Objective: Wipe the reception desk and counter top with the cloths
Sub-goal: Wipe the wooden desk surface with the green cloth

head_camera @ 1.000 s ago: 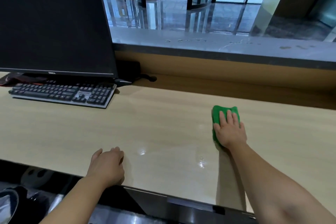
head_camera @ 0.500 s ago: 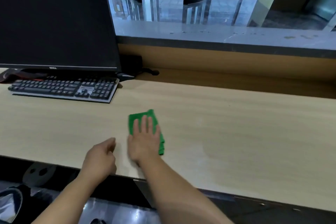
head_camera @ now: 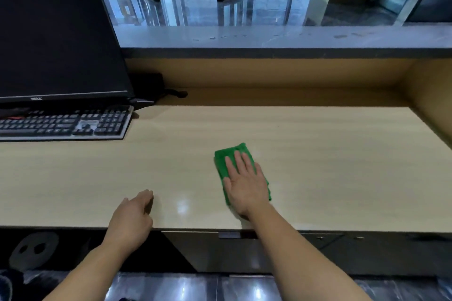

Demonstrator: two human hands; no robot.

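A folded green cloth lies flat on the light wooden reception desk, near its middle. My right hand presses down on the cloth with straight, spread fingers, covering most of it. My left hand rests on the desk's front edge to the left, fingers loosely curled and holding nothing. Behind the desk runs the raised grey stone counter top.
A black monitor and a keyboard stand at the left of the desk. A dark cable plug lies behind them. A wooden side wall closes the desk on the right. A drawer front sits below the desk's edge.
My right hand slid the green cloth from the right across to the left near my left hand, then back to the right toward the desk's middle. The left hand stayed at the front edge.
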